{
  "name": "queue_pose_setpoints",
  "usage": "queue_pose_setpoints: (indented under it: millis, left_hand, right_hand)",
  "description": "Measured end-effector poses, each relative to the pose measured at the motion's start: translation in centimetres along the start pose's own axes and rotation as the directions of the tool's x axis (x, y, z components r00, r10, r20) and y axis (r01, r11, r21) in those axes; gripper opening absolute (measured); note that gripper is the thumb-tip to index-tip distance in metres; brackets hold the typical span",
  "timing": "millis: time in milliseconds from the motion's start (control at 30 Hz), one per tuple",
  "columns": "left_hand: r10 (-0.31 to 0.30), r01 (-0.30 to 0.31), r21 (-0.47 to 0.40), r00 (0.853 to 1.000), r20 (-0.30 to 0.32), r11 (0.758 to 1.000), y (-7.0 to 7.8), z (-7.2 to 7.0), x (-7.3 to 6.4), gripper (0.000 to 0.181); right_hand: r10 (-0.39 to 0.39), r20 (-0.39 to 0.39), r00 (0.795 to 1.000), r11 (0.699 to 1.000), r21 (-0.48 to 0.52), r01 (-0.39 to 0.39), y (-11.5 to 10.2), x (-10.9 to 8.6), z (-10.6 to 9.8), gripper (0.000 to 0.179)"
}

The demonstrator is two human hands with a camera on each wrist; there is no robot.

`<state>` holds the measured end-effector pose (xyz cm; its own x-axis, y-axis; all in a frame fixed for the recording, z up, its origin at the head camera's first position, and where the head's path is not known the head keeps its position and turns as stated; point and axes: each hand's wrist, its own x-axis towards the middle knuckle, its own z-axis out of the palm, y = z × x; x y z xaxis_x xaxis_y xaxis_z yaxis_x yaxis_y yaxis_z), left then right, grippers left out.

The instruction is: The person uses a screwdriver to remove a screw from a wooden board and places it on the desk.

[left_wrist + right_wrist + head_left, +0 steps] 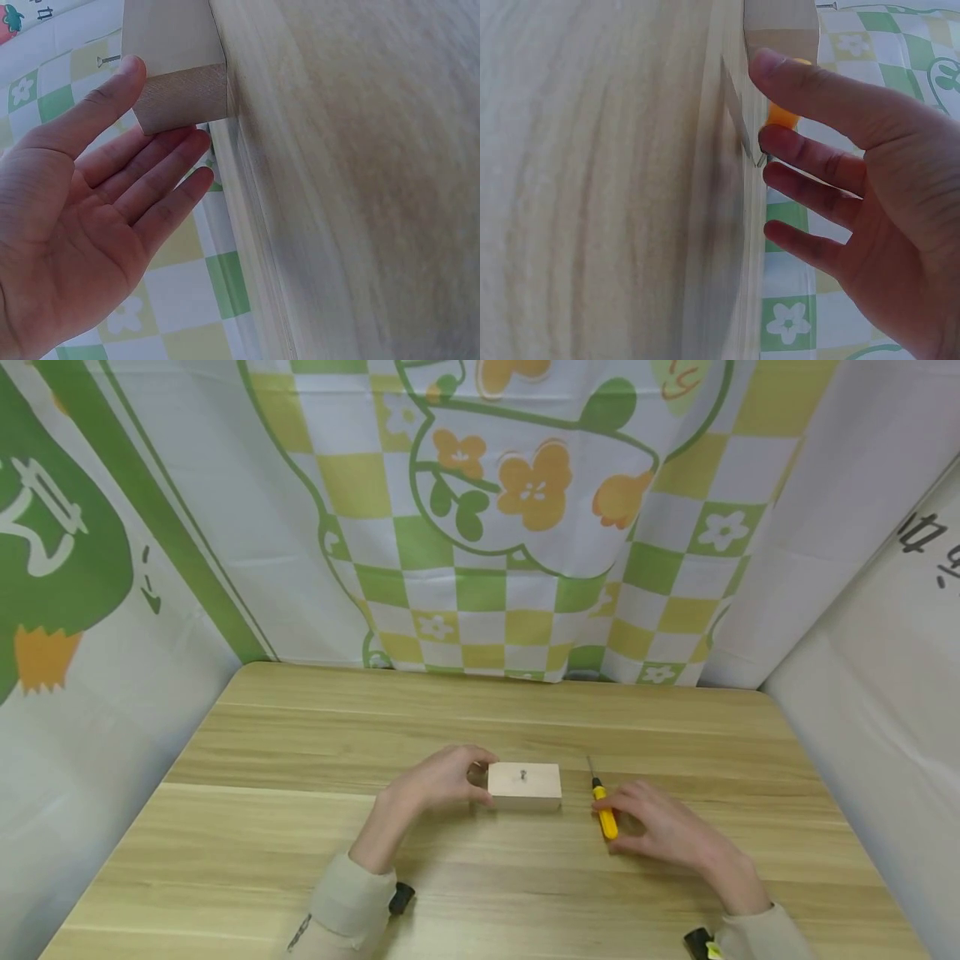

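A pale wooden block point(525, 781) lies flat on the wood-grain table, with a screw point(523, 774) standing up from its top face. My left hand point(442, 781) holds the block's left end, thumb at the front and fingers at the back; the left wrist view shows the thumb tip at the block's point(180, 90) edge. To the right, a screwdriver point(604, 814) with a yellow handle lies with its shaft pointing away. Around that handle my right hand point(660, 822) has its thumb and fingers spread apart. In the right wrist view the thumb partly hides the handle point(784, 116).
The wood-grain table point(300, 843) has a back edge against a checked, flower-printed curtain point(480, 585). White printed cloth point(75, 760) hangs along the left side, and more cloth point(885, 693) along the right. Dark wrist mounts point(401, 897) sit at both sleeves.
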<state>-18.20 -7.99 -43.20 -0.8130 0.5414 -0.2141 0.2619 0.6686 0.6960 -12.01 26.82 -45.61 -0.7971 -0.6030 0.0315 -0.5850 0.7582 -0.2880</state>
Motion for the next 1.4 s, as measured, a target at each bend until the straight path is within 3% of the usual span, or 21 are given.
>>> queue_pose_setpoints:
  millis: [167, 300, 533, 833, 1000, 1133, 1200, 1300, 1400]
  left_hand:
    - [-0.005, 0.005, -0.004, 1.0, 0.0, 1.0, 0.0, 0.0, 0.0, 0.062]
    - [-0.006, 0.006, -0.004, 1.0, 0.0, 1.0, 0.1, 0.0, -0.1, 0.062]
    - [-0.009, 0.009, 0.003, 1.0, 0.001, 1.0, 0.0, 0.0, -0.1, 0.063]
    - [0.003, -0.003, 0.008, 1.0, -0.004, 1.0, -0.2, 0.1, 0.0, 0.063]
    - [0.005, -0.005, 0.012, 1.0, -0.004, 1.0, -0.2, 0.1, -0.1, 0.063]
    - [0.009, -0.008, 0.013, 1.0, -0.006, 1.0, -0.1, 0.1, -0.1, 0.063]
    - [0.01, -0.01, 0.015, 1.0, -0.006, 1.0, -0.1, 0.1, -0.1, 0.062]
    - [0.009, -0.009, 0.016, 1.0, -0.009, 1.0, -0.1, 0.1, -0.1, 0.062]
    - [0.008, -0.008, 0.015, 1.0, -0.011, 1.0, 0.0, 0.0, -0.2, 0.062]
  right_hand:
    - [-0.013, -0.014, 1.0, 1.0, -0.002, 0.013, 0.0, 0.1, -0.1, 0.043]
    - [-0.08, -0.094, 0.992, 0.996, -0.04, 0.076, 0.0, 0.3, -0.1, 0.036]
    - [-0.222, -0.285, 0.932, 0.972, -0.135, 0.19, 0.3, 0.6, -0.2, 0.034]
    - [-0.298, -0.394, 0.869, 0.954, -0.145, 0.261, 0.2, 1.1, -0.4, 0.04]
    - [-0.318, -0.449, 0.835, 0.947, -0.186, 0.261, 0.2, 1.5, -0.7, 0.028]
    - [-0.317, -0.501, 0.805, 0.947, -0.207, 0.244, -0.1, 2.0, -1.0, 0.041]
    - [-0.312, -0.521, 0.794, 0.95, -0.201, 0.241, -0.2, 2.2, -1.2, 0.036]
    - [-0.301, -0.537, 0.788, 0.954, -0.181, 0.24, -0.4, 2.5, -1.4, 0.025]
    - [-0.29, -0.551, 0.783, 0.957, -0.161, 0.241, -0.6, 2.7, -1.5, 0.025]
